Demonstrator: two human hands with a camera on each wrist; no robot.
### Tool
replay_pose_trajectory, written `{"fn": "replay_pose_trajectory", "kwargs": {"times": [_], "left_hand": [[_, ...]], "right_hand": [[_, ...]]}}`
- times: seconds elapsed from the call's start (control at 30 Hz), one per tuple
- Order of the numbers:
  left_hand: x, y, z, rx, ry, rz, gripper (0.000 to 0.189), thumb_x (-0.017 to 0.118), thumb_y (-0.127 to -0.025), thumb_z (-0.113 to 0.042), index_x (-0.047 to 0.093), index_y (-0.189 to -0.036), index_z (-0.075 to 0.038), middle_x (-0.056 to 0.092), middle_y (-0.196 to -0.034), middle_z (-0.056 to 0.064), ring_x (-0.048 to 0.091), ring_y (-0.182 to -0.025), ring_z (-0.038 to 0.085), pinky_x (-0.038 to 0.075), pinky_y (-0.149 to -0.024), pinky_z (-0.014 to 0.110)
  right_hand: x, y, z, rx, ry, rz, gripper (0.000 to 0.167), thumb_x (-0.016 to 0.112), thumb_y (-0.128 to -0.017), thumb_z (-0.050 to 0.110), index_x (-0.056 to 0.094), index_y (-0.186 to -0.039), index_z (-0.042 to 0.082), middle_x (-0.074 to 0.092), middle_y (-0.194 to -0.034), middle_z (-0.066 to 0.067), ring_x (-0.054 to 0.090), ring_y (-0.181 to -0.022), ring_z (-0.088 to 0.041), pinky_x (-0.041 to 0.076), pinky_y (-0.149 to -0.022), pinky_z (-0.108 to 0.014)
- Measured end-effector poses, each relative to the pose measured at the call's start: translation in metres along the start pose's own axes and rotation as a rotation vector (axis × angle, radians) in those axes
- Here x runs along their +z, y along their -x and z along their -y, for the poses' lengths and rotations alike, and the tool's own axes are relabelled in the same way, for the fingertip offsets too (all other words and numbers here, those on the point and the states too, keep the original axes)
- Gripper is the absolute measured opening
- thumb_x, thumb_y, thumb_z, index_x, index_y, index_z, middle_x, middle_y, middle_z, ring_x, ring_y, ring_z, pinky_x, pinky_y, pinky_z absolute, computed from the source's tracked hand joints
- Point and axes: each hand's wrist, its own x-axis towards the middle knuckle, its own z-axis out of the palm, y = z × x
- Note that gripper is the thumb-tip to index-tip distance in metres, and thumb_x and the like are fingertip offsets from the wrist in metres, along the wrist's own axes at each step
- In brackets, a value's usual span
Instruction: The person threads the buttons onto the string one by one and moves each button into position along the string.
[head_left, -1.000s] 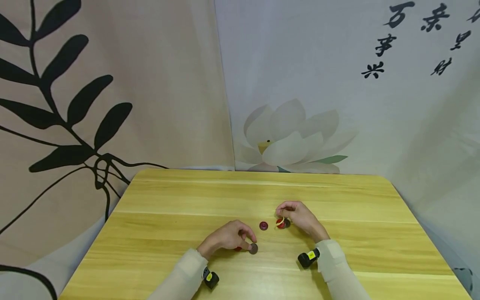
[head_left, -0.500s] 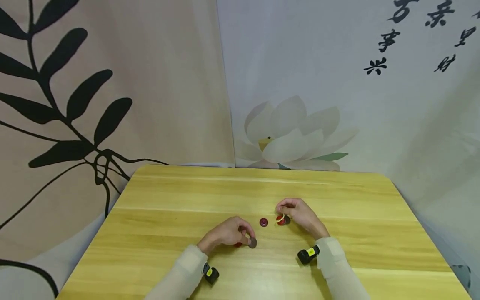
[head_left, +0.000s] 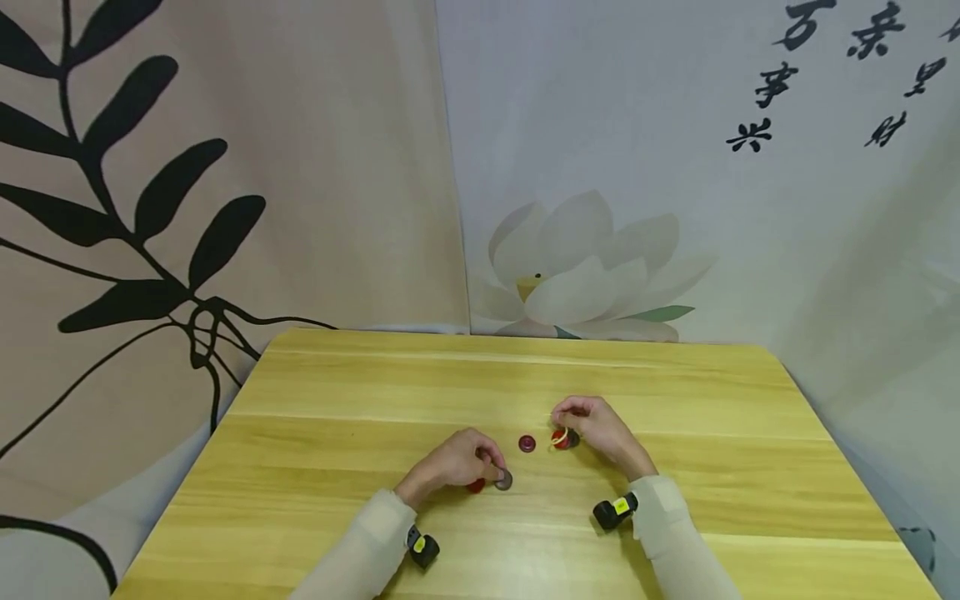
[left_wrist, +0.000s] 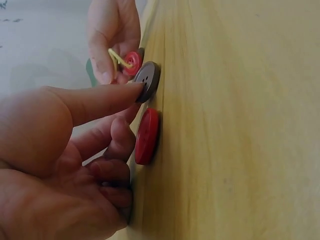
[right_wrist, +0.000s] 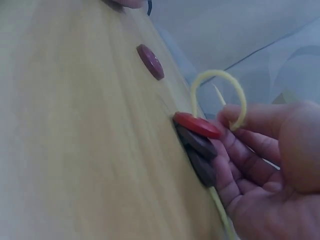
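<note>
My left hand [head_left: 459, 460] pinches a grey-brown button [left_wrist: 148, 82] with thumb and finger, low over the table. Beside it a red button [left_wrist: 147, 136] lies near the curled fingers, partly covered by the hand in the head view. With thumb and finger my right hand [head_left: 597, 427] holds a yellow cord [right_wrist: 218, 73], which arches up out of another red button [right_wrist: 197, 125]. That red button lies on top of dark brown buttons [right_wrist: 200, 162] strung in a stack, and the cord's other end trails out below. Between the hands a maroon button [head_left: 527, 443] lies flat.
The wooden table [head_left: 360, 392] reaches to a printed cloth backdrop [head_left: 360, 167] behind it. A small black wrist camera [head_left: 423, 551] sits at the left sleeve, and another black camera [head_left: 613, 513] at the right sleeve.
My left hand has gripped the grey-brown button and shifted it slightly away from me; it tilted, then lowered. The right hand with the cord stays nearly where it was.
</note>
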Motion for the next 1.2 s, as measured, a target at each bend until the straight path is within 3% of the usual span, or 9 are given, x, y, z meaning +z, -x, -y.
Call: {"fn": "replay_pose_trajectory", "kwargs": {"times": [0.27,0.7,0.9,1.2], "left_hand": [[0.003,0.001,0.003,-0.006,0.068,-0.033,0.005,0.075,-0.087,-0.012,0.073,-0.083,-0.01,0.051,-0.064,-0.003,0.041,-0.056,0.011,0.031,-0.049,0.024],[0.001,-0.001,0.007,-0.007,0.154,-0.06,0.005,0.074,-0.087,-0.014,0.071,-0.087,-0.011,0.058,-0.076,0.0,0.047,-0.066,0.014,0.037,-0.056,0.026],[-0.003,-0.004,0.005,0.012,0.187,-0.127,0.005,0.073,-0.087,-0.013,0.071,-0.087,-0.009,0.058,-0.075,0.001,0.047,-0.065,0.013,0.036,-0.054,0.024],[-0.008,-0.008,0.007,-0.009,0.223,-0.259,0.008,0.074,-0.088,-0.016,0.072,-0.09,-0.009,0.058,-0.079,0.001,0.05,-0.073,0.016,0.04,-0.063,0.028]], "right_hand": [[0.004,0.006,0.004,-0.018,0.031,-0.02,0.014,0.065,-0.096,0.011,0.07,-0.102,-0.001,0.07,-0.097,-0.014,0.063,-0.09,-0.021,0.051,-0.076,-0.028],[0.009,0.011,0.02,-0.053,0.121,-0.043,0.013,0.066,-0.094,0.013,0.072,-0.099,0.003,0.07,-0.095,-0.01,0.059,-0.083,-0.018,0.049,-0.069,-0.028],[0.012,0.015,0.033,-0.085,0.144,-0.068,0.015,0.067,-0.094,0.015,0.073,-0.1,0.002,0.071,-0.091,-0.003,0.06,-0.081,-0.016,0.049,-0.068,-0.029],[0.019,0.021,0.05,-0.086,0.103,-0.098,0.017,0.063,-0.096,0.01,0.075,-0.103,0.0,0.074,-0.094,-0.007,0.067,-0.09,-0.019,0.055,-0.079,-0.03]]}}
